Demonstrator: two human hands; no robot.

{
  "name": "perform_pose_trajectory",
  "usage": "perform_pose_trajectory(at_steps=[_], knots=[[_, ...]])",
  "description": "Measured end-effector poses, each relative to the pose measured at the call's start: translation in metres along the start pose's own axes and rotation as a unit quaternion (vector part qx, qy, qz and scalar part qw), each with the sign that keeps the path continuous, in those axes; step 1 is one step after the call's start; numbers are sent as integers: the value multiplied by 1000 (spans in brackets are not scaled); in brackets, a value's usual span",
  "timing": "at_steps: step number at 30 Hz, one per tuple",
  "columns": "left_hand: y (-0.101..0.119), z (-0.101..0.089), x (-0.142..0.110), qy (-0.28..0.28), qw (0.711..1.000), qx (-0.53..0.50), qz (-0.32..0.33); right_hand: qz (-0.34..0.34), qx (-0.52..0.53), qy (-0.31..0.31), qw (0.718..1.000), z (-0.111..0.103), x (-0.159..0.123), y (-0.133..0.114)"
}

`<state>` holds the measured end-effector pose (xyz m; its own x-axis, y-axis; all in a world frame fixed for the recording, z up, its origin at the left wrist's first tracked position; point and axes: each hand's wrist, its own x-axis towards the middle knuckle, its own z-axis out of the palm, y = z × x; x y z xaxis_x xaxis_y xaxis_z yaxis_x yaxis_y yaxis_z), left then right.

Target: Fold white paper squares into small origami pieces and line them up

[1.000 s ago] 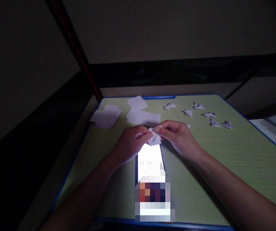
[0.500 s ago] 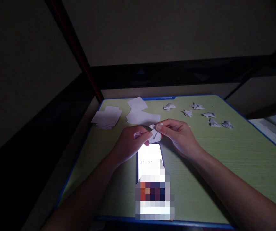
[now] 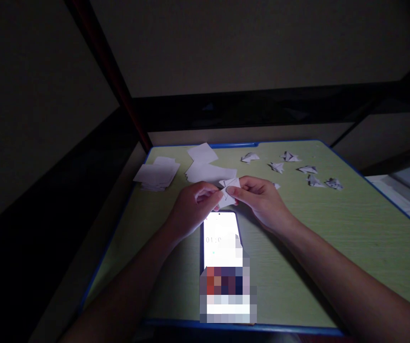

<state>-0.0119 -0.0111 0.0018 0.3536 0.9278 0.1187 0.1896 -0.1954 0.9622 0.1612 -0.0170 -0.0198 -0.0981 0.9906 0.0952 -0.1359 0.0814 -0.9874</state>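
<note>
Between my two hands is a small folded piece of white paper [image 3: 230,185], with crease lines or flap edges crossing its face. My left hand [image 3: 195,204] pinches its left edge between thumb and fingers. My right hand [image 3: 262,197] grips the right side, its thumb lying flat on the front of the paper. The fingers behind the paper are mostly hidden. Just below the hands a lit phone [image 3: 221,238] lies on the table, its lower part blurred out.
The green table [image 3: 333,247] has a blue edge. Loose white sheets [image 3: 210,172] and a paper stack [image 3: 158,174] lie at the back left. Several small folded paper figures [image 3: 276,167] are scattered at the back right. A dark wall stands behind.
My right thumb has shifted down and left across the folded paper, which is turned slightly and shows more of its upper face. Both hands keep their hold. The view has shifted slightly.
</note>
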Motion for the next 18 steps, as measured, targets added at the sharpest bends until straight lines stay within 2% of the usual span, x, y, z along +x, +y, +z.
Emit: perform_pose_trajectory(at_steps=[5, 11, 18], knots=[[0, 0, 0, 16, 999, -28, -15, 2, -8, 11, 1000, -1, 0, 2], [1, -1, 0, -4, 1000, -5, -16, 9, 4, 7, 1000, 0, 0, 0], [3, -4, -1, -1, 999, 48, -3, 18, 10, 3, 1000, 1, 0, 1]])
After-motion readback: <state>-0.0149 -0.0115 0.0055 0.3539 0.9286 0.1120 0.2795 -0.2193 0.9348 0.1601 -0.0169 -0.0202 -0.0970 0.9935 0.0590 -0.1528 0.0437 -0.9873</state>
